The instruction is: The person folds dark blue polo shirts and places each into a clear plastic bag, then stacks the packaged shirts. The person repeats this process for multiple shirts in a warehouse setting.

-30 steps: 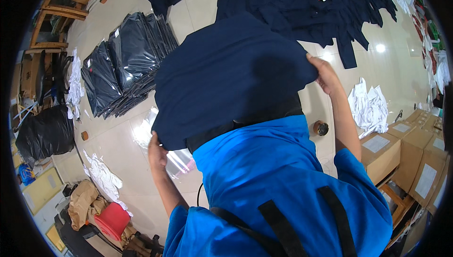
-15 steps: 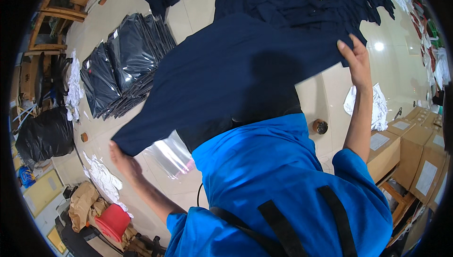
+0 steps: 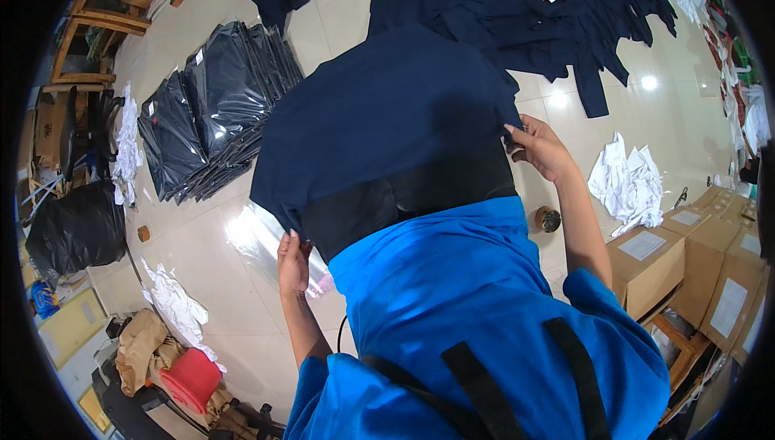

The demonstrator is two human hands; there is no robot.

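Observation:
A dark navy long-sleeved shirt [image 3: 379, 109] lies spread across my lap, over black trousers [image 3: 355, 210]. My left hand [image 3: 293, 264] is closed on its lower left edge, near my hip. On the other side my right hand [image 3: 542, 148] pinches the right edge between thumb and fingers. Both sleeves are drawn in, so their ends are hidden. Beyond the shirt is a loose heap of similar navy shirts [image 3: 484, 0]. Partly beneath the left side sits a clear plastic sheet or bag [image 3: 260, 238] on the floor.
Stacks of dark garments in clear bags [image 3: 230, 89] stand at the left. White cloths lie at the right [image 3: 626, 182] and lower left [image 3: 178, 303]. Cardboard boxes [image 3: 646, 270] fill the right side. A black plastic bag [image 3: 77, 230] and a red stool-like object [image 3: 191, 379] are at the left.
Both hands have come inward from the stretched-out sleeves to the shirt's sides. The sleeves have folded in, and the shirt now covers a narrower width.

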